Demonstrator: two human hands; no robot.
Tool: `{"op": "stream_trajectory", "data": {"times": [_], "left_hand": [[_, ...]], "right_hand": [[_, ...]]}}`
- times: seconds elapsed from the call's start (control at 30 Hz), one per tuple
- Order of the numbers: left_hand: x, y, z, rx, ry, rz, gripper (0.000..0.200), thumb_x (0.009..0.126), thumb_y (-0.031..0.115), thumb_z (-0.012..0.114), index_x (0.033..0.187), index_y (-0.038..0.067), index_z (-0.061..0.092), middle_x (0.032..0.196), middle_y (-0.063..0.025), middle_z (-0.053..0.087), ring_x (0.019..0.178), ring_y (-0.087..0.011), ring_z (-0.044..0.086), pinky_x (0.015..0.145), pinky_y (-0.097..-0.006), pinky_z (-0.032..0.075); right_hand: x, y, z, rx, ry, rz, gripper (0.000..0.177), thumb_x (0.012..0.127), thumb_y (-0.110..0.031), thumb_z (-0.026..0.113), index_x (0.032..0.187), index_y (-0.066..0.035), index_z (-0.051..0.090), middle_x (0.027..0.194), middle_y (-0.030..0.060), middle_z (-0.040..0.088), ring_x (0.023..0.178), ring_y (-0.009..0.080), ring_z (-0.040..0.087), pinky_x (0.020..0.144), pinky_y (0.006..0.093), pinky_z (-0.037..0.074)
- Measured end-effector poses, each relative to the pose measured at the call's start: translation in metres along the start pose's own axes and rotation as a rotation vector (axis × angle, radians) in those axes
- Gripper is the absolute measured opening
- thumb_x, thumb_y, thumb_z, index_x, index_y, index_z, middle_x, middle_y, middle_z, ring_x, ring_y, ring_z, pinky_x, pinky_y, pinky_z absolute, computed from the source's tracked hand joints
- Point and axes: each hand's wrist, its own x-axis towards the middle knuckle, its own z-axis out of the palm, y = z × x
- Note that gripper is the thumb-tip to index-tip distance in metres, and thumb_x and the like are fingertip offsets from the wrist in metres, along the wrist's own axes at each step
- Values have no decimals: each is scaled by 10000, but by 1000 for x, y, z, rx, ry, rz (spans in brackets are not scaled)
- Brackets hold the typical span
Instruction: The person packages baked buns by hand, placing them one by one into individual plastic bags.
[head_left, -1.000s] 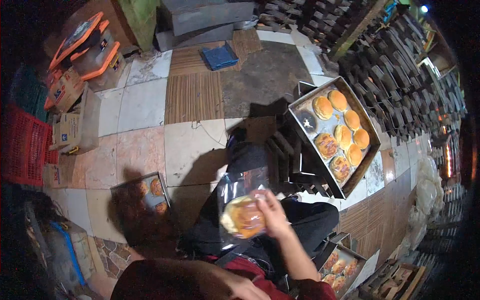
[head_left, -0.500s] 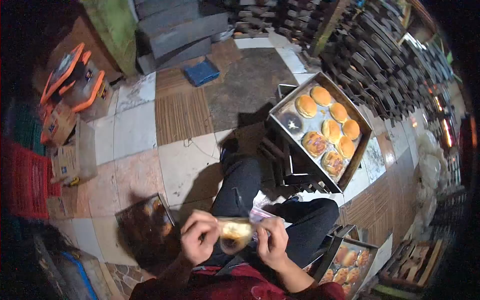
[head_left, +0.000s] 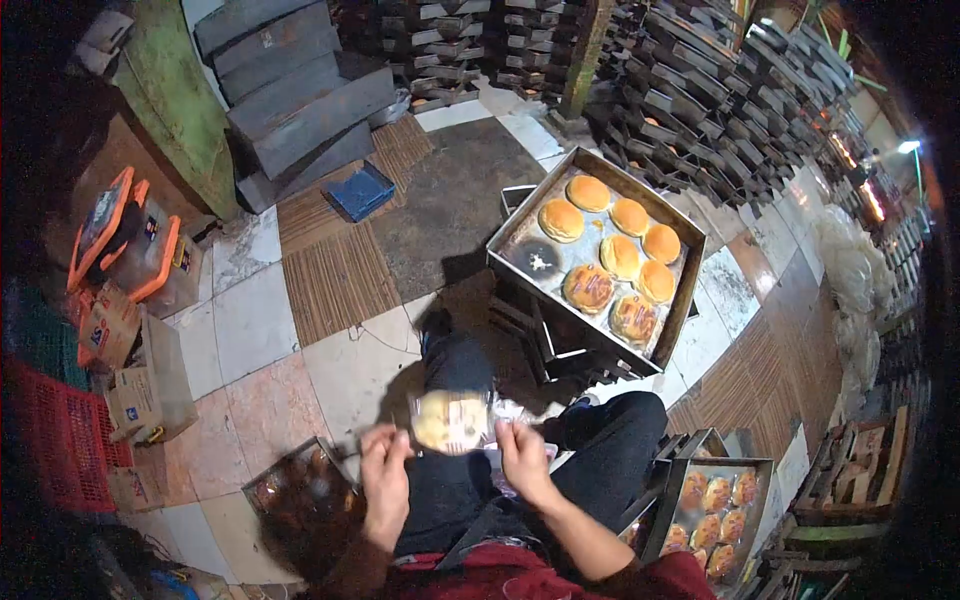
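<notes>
A pale round bun in a clear plastic bag [head_left: 450, 422] is up in front of my lap, blurred by motion, with printing on the bag. My left hand [head_left: 385, 475] is closed in a pinch at the bag's lower left side. On the other side, my right hand [head_left: 525, 462] pinches the bag's right edge between thumb and fingers. Under the right hand, a stack of printed plastic bags [head_left: 510, 412] lies on my lap, partly covered. Ahead to the right, a metal tray [head_left: 497, 262] holds several golden round buns [head_left: 620, 257], some with darker patterned tops.
To my lower right stands another tray [head_left: 765, 470] of bagged buns. A dark tray [head_left: 262, 478] sits on the floor at my left. Further off are a blue tray [head_left: 360, 190], cardboard boxes [head_left: 140, 400], a red crate [head_left: 65, 425] and tall tray stacks [head_left: 690, 100].
The bagged bun has swung up from below my hands to above and in front of them. My hands stay at its sides. The camera view has shifted slightly.
</notes>
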Motion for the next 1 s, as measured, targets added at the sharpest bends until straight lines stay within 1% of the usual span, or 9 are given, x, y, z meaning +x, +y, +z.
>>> {"op": "stream_trajectory", "data": {"times": [0.17, 0.27, 0.37, 0.6, 0.73, 0.8, 0.83, 0.87, 1.0], "left_hand": [[-39, -23, 1, -124, 136, -449, 176, 849, 131, 561, 752, -14, 585, 728, -42, 545, 649, -120, 505, 614, -239, 383], [-46, 30, 16, -336, 30, -572, 216, 868, 173, 520, 798, -8, 615, 759, -54, 611, 701, -126, 514, 686, -239, 360], [-44, 66, 29, -326, 44, -360, 238, 883, 177, 475, 940, -2, 621, 933, -48, 614, 844, -112, 502, 758, -242, 328], [-40, 47, 22, -457, -130, -392, 223, 887, 107, 461, 1059, 15, 568, 1029, -54, 570, 887, -127, 515, 764, -238, 368], [-39, 42, 16, -530, -91, -362, 215, 903, 120, 459, 1060, 9, 553, 992, -75, 555, 849, -144, 539, 768, -279, 423], [-33, 37, 11, -498, -95, -329, 207, 908, 125, 457, 1048, 11, 559, 983, -73, 554, 840, -141, 538, 757, -268, 422], [-30, 34, 11, -489, -100, -334, 198, 909, 124, 462, 1037, 14, 565, 973, -65, 555, 838, -133, 537, 751, -258, 422], [-29, 30, 14, -488, -107, -337, 198, 909, 124, 462, 1037, 14, 565, 973, -65, 555, 838, -133, 537, 751, -258, 422], [-31, 27, 31, -428, -193, -363, 193, 894, 117, 459, 1028, 12, 549, 916, -64, 566, 798, -142, 554, 720, -273, 426]], "right_hand": [[-64, 12, 8, -198, 325, -417, 312, 724, -130, 661, 981, -13, 526, 966, 121, 515, 944, 287, 481, 812, 426, 345], [-56, -44, -1, -575, -30, -679, 557, 644, -210, 733, 1111, -26, 492, 1065, 141, 511, 978, 274, 492, 862, 436, 344], [8, -31, -12, -170, -232, -141, 648, 677, -208, 742, 1192, -9, 403, 1089, 174, 506, 1037, 309, 515, 880, 388, 419], [174, -70, -99, 343, 314, -62, 702, 826, -376, 594, 1287, 59, 290, 1240, 233, 404, 1132, 272, 432, 946, 349, 354], [118, -70, -82, 99, 581, -344, 315, 869, -209, 546, 1065, 31, 491, 968, 136, 560, 923, 225, 522, 837, 325, 402], [80, 51, -40, 358, -26, -119, 121, 813, -84, 512, 903, -13, 552, 864, 136, 565, 866, 293, 538, 821, 385, 411], [35, 22, -33, -188, -258, -322, 214, 813, -127, 480, 983, -27, 563, 1031, 161, 549, 1035, 318, 498, 909, 459, 374], [8, 67, -13, -885, -248, -860, 303, 834, -173, 446, 1102, -84, 555, 1179, 121, 496, 1129, 279, 452, 942, 459, 354], [-38, 102, 5, -951, -434, -753, 354, 800, -173, 470, 1134, -85, 548, 1352, 101, 352, 1289, 331, 249, 1042, 529, 193]]}}
